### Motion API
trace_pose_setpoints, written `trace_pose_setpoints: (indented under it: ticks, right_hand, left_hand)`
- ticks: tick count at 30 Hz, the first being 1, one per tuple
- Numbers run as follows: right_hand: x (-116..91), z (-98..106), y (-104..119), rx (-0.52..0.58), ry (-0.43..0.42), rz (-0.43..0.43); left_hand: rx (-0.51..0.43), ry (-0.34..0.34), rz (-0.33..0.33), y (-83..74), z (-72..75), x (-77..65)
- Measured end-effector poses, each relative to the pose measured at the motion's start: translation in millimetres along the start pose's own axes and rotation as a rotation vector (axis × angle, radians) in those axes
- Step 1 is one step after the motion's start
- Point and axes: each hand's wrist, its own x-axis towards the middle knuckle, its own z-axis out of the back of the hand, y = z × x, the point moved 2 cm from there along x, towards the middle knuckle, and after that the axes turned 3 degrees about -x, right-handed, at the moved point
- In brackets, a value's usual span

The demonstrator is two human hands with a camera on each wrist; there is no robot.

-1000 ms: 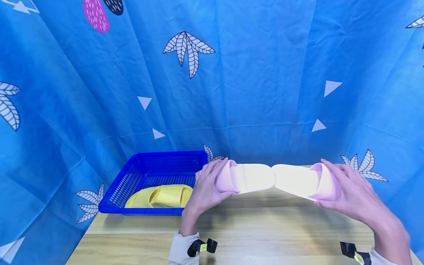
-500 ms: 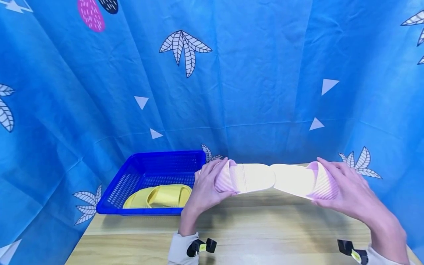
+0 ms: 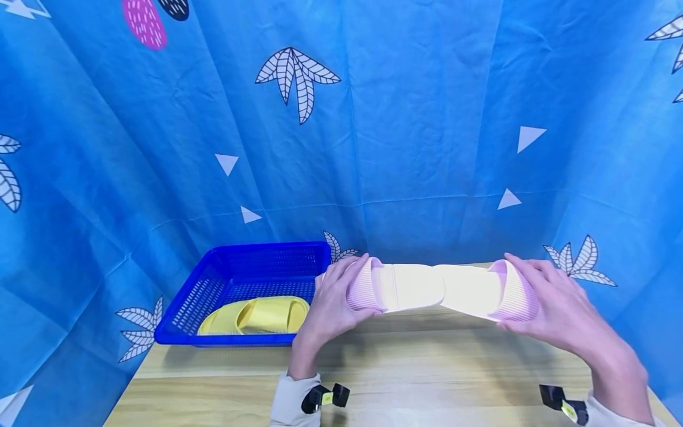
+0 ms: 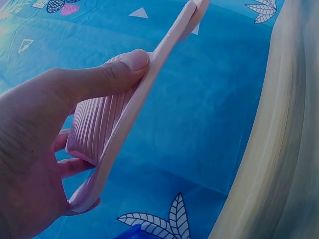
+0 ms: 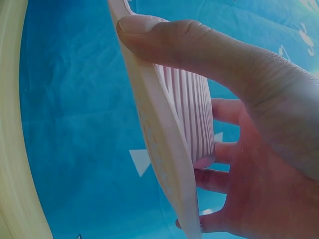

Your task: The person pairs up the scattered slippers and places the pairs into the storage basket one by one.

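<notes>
Two pale pink slippers with ribbed straps are held up over the wooden table, heel ends meeting in the middle of the head view. My left hand (image 3: 333,302) grips the left slipper (image 3: 411,287) at its strap end, thumb along the near edge of the sole and fingers on the far edge. The right slipper (image 3: 466,290) is gripped the same way by my right hand (image 3: 565,311). In the left wrist view the slipper's ribbed strap (image 4: 92,122) faces my palm. The right wrist view shows my thumb pressed on the sole edge beside the ribbed strap (image 5: 187,109).
A blue perforated plastic basket (image 3: 229,339) stands at the left of the table, partly behind my left hand. Yellow slippers (image 3: 256,315) lie inside it. The wooden table (image 3: 416,379) spreads below my hands, and a blue patterned curtain (image 3: 416,118) hangs behind.
My right hand has moved slightly left with its slipper, so the two heel ends now overlap a little more. The left hand holds nearly still. The head view has shifted slightly.
</notes>
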Motion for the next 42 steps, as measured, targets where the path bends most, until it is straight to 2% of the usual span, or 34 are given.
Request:
trace_pose_setpoints:
  ticks: [20, 27, 42]
  right_hand:
    - [0.7, -1.0, 7.1, 0.001, -0.003, 0.027]
    - [2.3, -3.9, 10.3, -0.002, -0.009, 0.047]
    - [2.4, -5.2, 18.5, -0.03, -0.016, 0.072]
  left_hand:
    - [0.007, 0.016, -0.024, -4.2, -2.6, 1.4]
    - [0.014, -0.003, -0.049, -7.3, -2.9, 0.6]
    - [0.017, 0.022, -0.055, -10.9, -6.2, 0.9]
